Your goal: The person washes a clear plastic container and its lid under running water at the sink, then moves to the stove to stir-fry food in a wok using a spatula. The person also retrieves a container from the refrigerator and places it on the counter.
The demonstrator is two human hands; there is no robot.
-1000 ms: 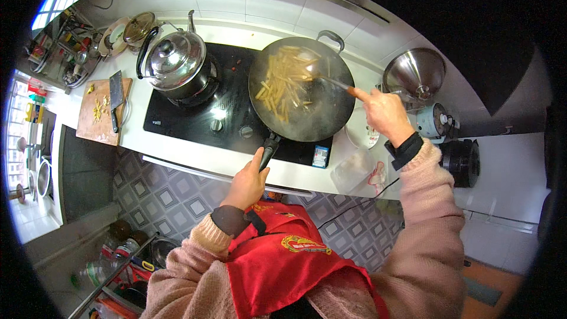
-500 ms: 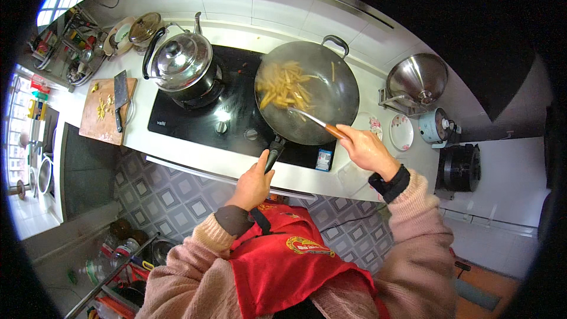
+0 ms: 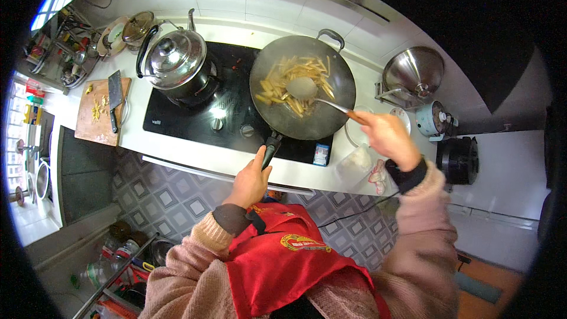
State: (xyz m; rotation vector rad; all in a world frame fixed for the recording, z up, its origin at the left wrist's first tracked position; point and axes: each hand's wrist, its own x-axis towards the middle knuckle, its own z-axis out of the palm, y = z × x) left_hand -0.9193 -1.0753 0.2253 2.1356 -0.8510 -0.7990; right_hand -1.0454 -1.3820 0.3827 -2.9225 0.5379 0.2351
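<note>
Left hand (image 3: pixel 251 182) fingers clamped on the wok handle (image 3: pixel 270 145); wok (image 3: pixel 302 87) sits just beyond them on the black cooktop (image 3: pixel 195 115). Right hand (image 3: pixel 388 137) fingers closed round the ladle (image 3: pixel 319 95), its bowl ahead of them among the potato strips (image 3: pixel 282 80).

A home kitchen (black cooktop (image 3: pixel 230 112), wok (image 3: pixel 302 87), kettle (image 3: pixel 175 59)).

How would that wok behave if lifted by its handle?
The wok is wide, metal and holds food strips, so probably front-heavy. The left hand grips one short handle, so it may tip forward. Its rounded bowl might rock.
</note>
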